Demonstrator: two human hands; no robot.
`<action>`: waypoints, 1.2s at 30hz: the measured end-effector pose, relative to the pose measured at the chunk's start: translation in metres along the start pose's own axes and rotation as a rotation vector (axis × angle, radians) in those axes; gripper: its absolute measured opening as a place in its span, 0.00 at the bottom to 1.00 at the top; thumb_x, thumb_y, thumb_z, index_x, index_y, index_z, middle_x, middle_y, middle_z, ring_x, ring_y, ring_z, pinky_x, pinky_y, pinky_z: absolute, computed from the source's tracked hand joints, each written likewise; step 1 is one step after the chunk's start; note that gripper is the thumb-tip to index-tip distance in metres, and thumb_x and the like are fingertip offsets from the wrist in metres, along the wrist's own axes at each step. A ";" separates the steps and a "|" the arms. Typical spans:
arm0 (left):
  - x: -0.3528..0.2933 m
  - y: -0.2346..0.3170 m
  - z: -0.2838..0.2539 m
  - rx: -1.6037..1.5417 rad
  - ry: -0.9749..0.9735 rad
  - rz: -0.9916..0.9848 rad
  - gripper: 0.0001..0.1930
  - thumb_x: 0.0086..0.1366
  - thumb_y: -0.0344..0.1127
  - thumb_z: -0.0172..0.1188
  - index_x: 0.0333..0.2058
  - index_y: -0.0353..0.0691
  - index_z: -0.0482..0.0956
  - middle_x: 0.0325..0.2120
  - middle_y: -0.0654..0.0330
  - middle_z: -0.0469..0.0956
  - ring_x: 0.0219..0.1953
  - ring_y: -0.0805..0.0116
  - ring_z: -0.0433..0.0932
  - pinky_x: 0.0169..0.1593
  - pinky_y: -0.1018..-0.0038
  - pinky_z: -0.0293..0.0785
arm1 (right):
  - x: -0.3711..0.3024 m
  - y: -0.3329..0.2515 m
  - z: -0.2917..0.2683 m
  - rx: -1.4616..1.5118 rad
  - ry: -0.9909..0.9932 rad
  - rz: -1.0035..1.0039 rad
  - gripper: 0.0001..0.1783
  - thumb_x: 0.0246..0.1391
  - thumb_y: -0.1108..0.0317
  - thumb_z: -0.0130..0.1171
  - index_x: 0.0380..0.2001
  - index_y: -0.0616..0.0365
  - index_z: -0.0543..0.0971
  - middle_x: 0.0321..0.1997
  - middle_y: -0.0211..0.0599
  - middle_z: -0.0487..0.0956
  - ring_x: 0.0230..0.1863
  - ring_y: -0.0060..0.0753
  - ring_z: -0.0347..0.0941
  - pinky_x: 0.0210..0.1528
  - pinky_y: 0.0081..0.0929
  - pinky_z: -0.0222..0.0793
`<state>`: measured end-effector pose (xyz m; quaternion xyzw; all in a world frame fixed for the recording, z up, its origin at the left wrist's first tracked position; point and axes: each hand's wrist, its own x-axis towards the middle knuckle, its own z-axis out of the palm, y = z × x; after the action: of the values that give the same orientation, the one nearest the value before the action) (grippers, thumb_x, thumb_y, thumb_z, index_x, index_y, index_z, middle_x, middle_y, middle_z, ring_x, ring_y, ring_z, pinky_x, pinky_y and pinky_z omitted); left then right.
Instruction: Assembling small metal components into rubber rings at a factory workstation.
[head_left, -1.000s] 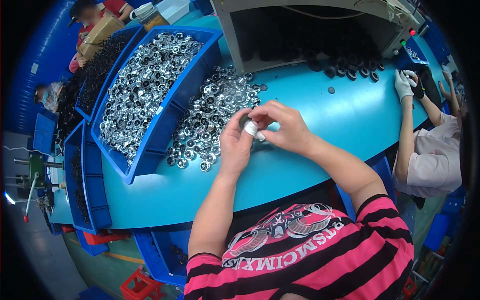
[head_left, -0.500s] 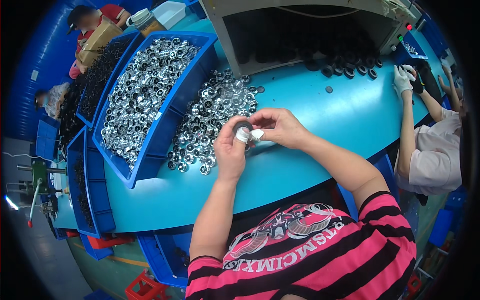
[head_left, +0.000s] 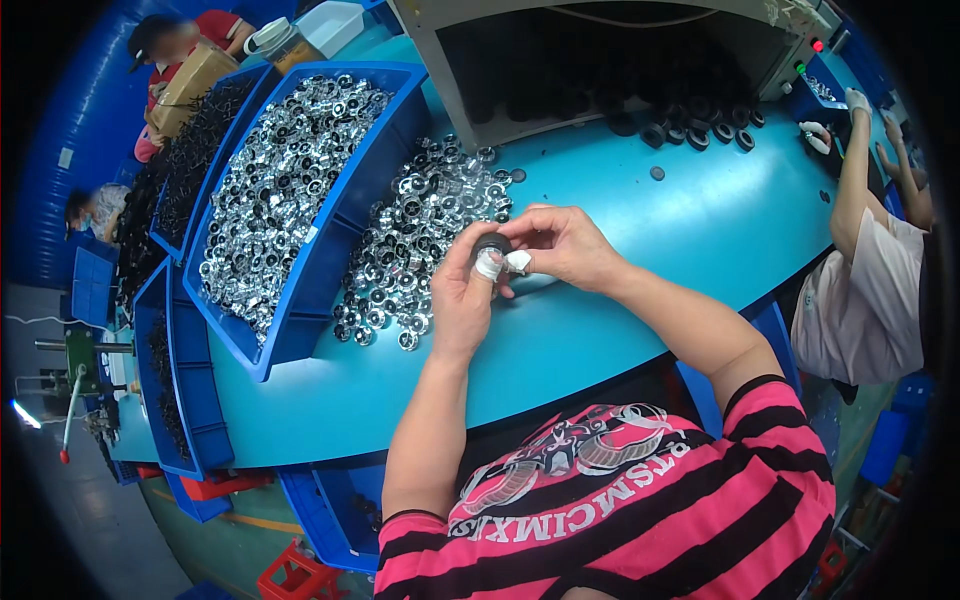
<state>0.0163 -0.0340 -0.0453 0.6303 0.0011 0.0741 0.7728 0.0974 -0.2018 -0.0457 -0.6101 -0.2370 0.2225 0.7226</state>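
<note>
small black round ring part (head_left: 490, 243) is above the teal table (head_left: 640, 260), pinched between both hands | left hand (head_left: 462, 295) and right hand (head_left: 565, 245) grip it with white-taped fingertips (head_left: 488, 266) | loose heap of shiny silver metal rings (head_left: 420, 240) lies just left of the hands | blue plastic bin (head_left: 345, 235) full of the same rings stands beyond | grey machine housing (head_left: 600, 60) with black rubber rings (head_left: 700, 130) stands behind

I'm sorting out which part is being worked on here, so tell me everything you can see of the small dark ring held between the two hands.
The small dark ring is black, round and looks like rubber or plastic, with a dark hollow centre. Only its top shows; the rest is hidden by fingers. It is held just above the teal table, beside the loose pile of shiny metal parts. The left hand grips it from below with a white-taped fingertip, and the right hand pinches it from the side. Finer detail is too small to tell.
</note>
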 end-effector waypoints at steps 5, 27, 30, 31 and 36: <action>-0.001 -0.001 0.002 0.047 0.100 0.066 0.16 0.74 0.38 0.61 0.54 0.36 0.79 0.34 0.64 0.80 0.27 0.80 0.75 0.27 0.81 0.75 | -0.003 0.000 0.010 -0.025 0.067 -0.024 0.17 0.52 0.75 0.73 0.46 0.62 0.86 0.44 0.35 0.80 0.43 0.26 0.81 0.49 0.25 0.78; 0.002 -0.007 0.001 0.128 0.079 0.029 0.19 0.76 0.38 0.57 0.60 0.36 0.73 0.39 0.60 0.79 0.28 0.78 0.75 0.23 0.83 0.71 | 0.003 0.017 -0.004 0.008 -0.024 -0.135 0.20 0.52 0.67 0.74 0.49 0.57 0.86 0.45 0.34 0.80 0.47 0.28 0.80 0.51 0.27 0.78; 0.000 -0.009 0.004 0.140 0.134 0.045 0.16 0.75 0.33 0.56 0.57 0.33 0.76 0.35 0.60 0.79 0.25 0.79 0.74 0.21 0.84 0.68 | -0.002 0.012 0.002 -0.015 0.041 -0.128 0.19 0.48 0.69 0.74 0.46 0.57 0.87 0.41 0.36 0.81 0.44 0.29 0.80 0.48 0.27 0.78; 0.000 -0.005 0.006 0.151 0.140 0.042 0.15 0.75 0.33 0.56 0.56 0.33 0.77 0.35 0.60 0.79 0.25 0.79 0.74 0.21 0.84 0.68 | -0.003 0.008 0.003 -0.052 0.054 -0.135 0.19 0.48 0.69 0.74 0.46 0.57 0.88 0.40 0.36 0.81 0.43 0.30 0.81 0.47 0.27 0.78; -0.001 -0.004 0.004 0.158 0.162 0.060 0.13 0.74 0.30 0.56 0.54 0.32 0.78 0.34 0.59 0.80 0.23 0.80 0.72 0.20 0.84 0.66 | -0.007 0.001 0.009 -0.193 0.109 -0.220 0.18 0.48 0.68 0.72 0.45 0.53 0.89 0.34 0.36 0.81 0.37 0.30 0.80 0.42 0.26 0.76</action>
<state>0.0158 -0.0384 -0.0482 0.6809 0.0508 0.1475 0.7156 0.0863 -0.1994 -0.0462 -0.6581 -0.2829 0.0848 0.6926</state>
